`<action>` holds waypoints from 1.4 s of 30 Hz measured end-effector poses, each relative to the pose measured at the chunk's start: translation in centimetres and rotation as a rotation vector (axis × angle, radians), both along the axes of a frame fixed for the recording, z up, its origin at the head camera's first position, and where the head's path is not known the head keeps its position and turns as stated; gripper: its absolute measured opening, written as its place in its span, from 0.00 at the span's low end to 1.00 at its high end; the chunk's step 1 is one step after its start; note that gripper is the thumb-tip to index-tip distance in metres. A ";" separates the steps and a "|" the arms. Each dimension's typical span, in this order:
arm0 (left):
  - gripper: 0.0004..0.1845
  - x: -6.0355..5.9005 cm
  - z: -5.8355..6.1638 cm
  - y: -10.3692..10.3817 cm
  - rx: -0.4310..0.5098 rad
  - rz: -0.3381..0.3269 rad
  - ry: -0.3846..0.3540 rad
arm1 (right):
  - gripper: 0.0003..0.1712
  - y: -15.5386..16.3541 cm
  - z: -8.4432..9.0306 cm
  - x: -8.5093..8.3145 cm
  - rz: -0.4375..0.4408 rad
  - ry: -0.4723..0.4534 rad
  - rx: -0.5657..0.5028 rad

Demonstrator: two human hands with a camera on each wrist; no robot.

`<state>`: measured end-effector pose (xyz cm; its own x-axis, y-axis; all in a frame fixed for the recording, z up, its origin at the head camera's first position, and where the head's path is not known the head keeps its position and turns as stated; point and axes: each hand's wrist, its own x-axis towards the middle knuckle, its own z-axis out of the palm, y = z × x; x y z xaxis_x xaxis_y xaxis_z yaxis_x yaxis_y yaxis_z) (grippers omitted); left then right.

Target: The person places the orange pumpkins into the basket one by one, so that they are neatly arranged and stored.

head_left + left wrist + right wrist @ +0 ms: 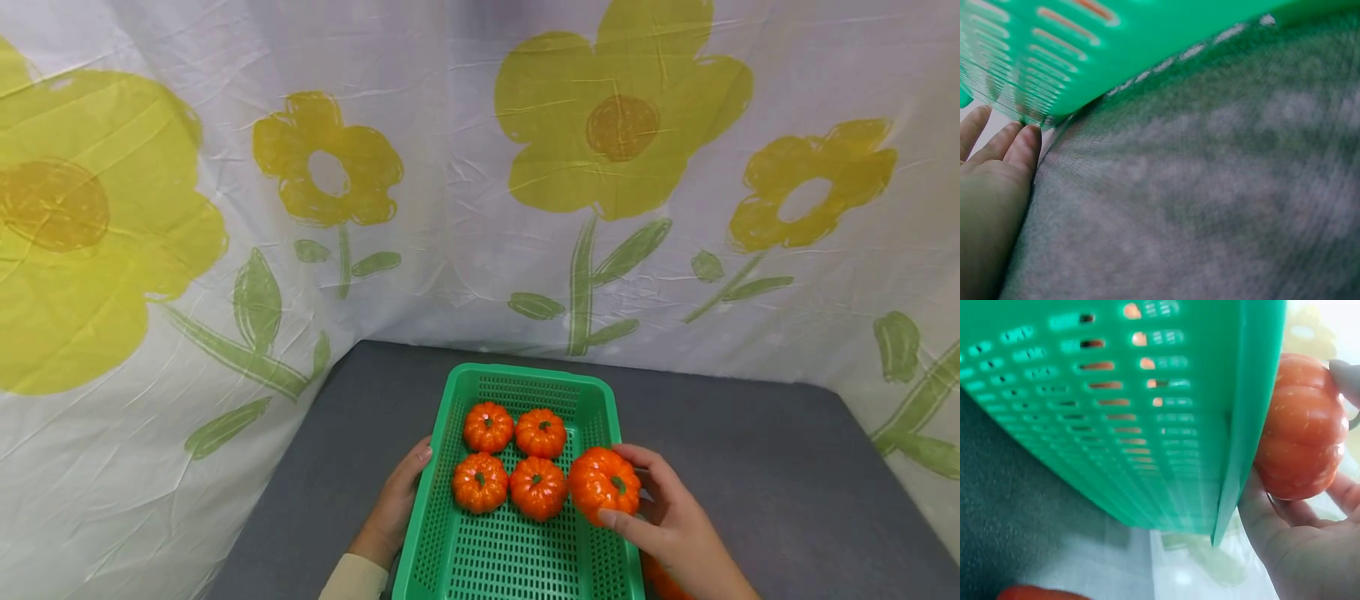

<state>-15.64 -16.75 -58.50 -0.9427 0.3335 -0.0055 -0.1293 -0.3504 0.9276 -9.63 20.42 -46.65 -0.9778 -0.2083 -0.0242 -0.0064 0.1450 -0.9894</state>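
Against the flowered backdrop, on the grey tabletop (750, 467), four pumpkins (508, 457) are already settled in the green basket (525, 550), steadied by the flat left hand (393, 504), while a fifth pumpkin (603, 486) is gripped over the rim by the right hand (675, 525).

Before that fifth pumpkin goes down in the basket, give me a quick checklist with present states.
1. Right hand grips the held pumpkin: ok.
2. Left hand rests against the green basket side: ok.
3. Four pumpkins sit apart from the held one: ok.
4. Free floor in the basket's near half: ok.
5. Held pumpkin clear of the basket's right rim: not ok, it is over the rim.
6. Orange thing on the grey table: cannot tell what.
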 end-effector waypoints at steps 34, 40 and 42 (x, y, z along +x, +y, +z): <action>0.35 -0.1 -0.3 0.0 0.001 -0.001 -0.023 | 0.37 -4.2 -1.3 1.0 0.364 0.191 -0.003; 0.35 -0.1 -0.2 -0.1 0.011 -0.012 -0.019 | 0.36 -4.3 -1.1 1.4 0.413 0.150 -0.013; 0.35 -0.1 -0.2 -0.1 0.009 -0.013 -0.017 | 0.36 -4.3 -1.1 1.4 0.437 0.146 -0.015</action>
<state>-15.70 -16.86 -58.69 -0.9382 0.3456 -0.0182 -0.1493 -0.3567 0.9222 -8.22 16.13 -47.74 -0.7912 -0.6009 0.1137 -0.2033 0.0831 -0.9756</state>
